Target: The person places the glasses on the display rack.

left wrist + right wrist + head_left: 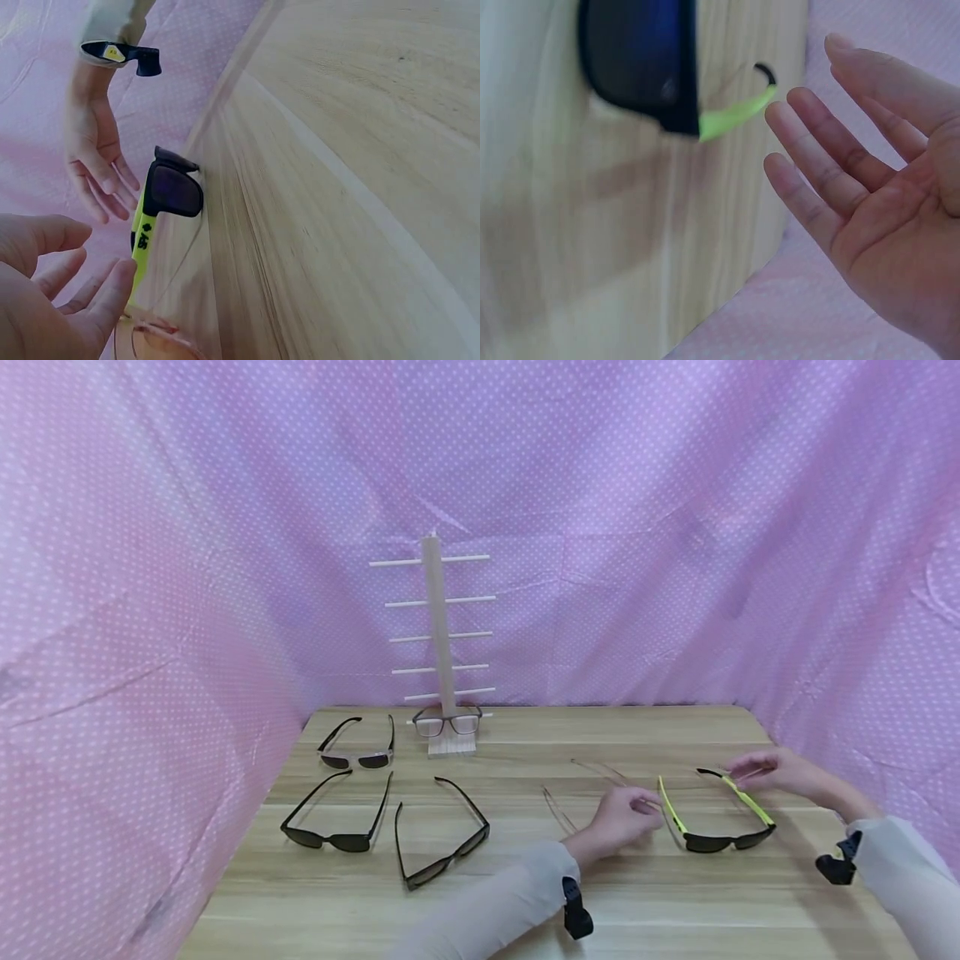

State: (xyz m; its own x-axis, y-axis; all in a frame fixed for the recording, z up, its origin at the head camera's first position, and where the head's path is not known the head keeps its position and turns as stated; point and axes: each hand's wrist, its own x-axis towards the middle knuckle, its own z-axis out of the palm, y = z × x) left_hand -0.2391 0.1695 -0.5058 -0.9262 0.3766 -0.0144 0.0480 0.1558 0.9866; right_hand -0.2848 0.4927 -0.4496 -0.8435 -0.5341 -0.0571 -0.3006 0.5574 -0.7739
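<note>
Sunglasses with black fronts and yellow-green temples lie on the right of the table, temples pointing away from me. On their left is my left hand; in the left wrist view its loosely bent fingertips come right beside one printed temple. My right hand hovers by the other temple, and the right wrist view shows its fingers spread near the black temple tip. Thin copper-coloured glasses lie just left of my left hand, partly hidden by it.
A wooden rack with several crossbars stands at the back, clear-lensed glasses on its lowest bar. Front left lie clear-and-black sunglasses, black sunglasses and another dark pair. Pink dotted cloth surrounds the table.
</note>
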